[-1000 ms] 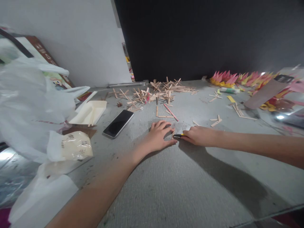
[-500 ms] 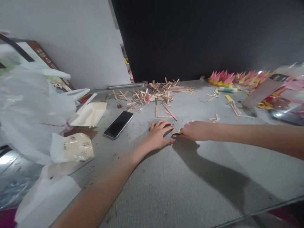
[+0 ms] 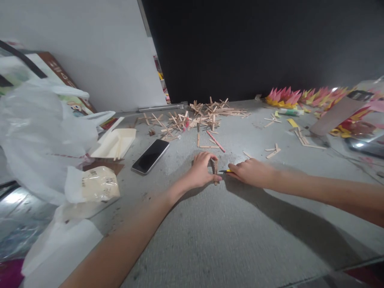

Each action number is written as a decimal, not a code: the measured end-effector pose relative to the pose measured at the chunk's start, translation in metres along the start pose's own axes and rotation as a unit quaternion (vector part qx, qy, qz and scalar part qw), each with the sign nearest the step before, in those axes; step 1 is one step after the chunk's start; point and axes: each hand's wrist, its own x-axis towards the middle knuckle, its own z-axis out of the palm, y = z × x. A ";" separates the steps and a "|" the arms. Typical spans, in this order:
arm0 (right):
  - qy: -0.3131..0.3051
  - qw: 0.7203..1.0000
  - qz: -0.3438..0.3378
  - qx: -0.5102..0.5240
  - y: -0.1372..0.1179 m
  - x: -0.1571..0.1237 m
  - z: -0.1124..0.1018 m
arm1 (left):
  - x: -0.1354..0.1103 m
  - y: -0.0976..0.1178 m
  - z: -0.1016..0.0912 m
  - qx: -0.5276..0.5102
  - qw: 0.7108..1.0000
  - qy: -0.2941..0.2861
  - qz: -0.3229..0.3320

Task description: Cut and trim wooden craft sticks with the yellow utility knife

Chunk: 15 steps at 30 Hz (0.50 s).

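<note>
A: Head view, vs half a second back: left hand (image 3: 201,171) was flat, now it's curled, pinching a stick (image 3: 215,167) on the counter (image 3: 228,240).
B: Right hand (image 3: 251,173)?
A: Closed on a yellow tool (image 3: 226,171), tip at the stick. Grey counter, phone (image 3: 150,155), stick pile (image 3: 198,116) by the black wall (image 3: 255,44).

Tabletop (image 3: 228,240): mottled grey, dark specks.
Backdrop panel (image 3: 255,44): flat black.
Wall (image 3: 90,40): plain white.
Stick pile (image 3: 207,114): pale tan wood, few pink-tinted pieces.
Short stick (image 3: 215,168): brownish tan.
Small tool (image 3: 225,171): yellow body, black tip.
Striped rod (image 3: 215,141): pink-red, light bands.
Phone (image 3: 151,155): glossy black screen, silver edge.
Tray (image 3: 114,143): cream.
Plastic bag (image 3: 42,132): translucent white, faint red print line.
Packet (image 3: 97,184): clear wrap, off-white contents, dark lettering.
Paper flowers (image 3: 283,97): pink petals, yellow bases.
Paper strip (image 3: 292,123): yellow.
Box (image 3: 60,76): brown border, white marks.
</note>
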 end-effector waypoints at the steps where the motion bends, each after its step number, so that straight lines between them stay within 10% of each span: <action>1: 0.007 1.000 -0.001 -0.005 0.000 -0.001 0.000 | -0.001 0.001 0.001 -0.018 1.000 0.003 -0.009; 15: 0.029 1.000 0.009 -0.005 -0.005 -0.003 0.006 | -0.005 0.006 0.000 -0.060 0.998 -0.022 0.003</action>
